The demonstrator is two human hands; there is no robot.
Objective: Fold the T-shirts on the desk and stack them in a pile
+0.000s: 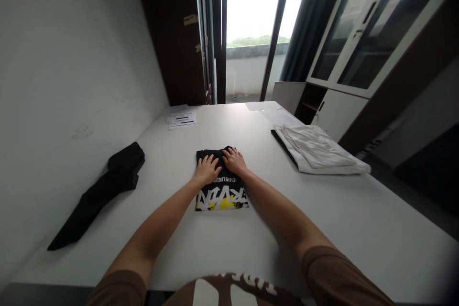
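A black T-shirt (224, 185), folded into a compact rectangle, lies flat on the white table (222, 244). White lettering and yellow patches are printed across its near half. My left hand (207, 170) rests palm down on its left side, fingers spread. On the upper right part of the shirt lies my right hand (234, 160), its fingers also stretched out and apart. Both hands press on the cloth without gripping it, covering parts of its far half.
Dark bundled cloth (107, 186) lies along the wall at left. Folded white fabric (317, 150), with a black edge beneath, sits at right. Papers (181, 117) lie at the far left, more sheets (274, 114) at the far end. A glass-door cabinet (355, 33) stands beyond.
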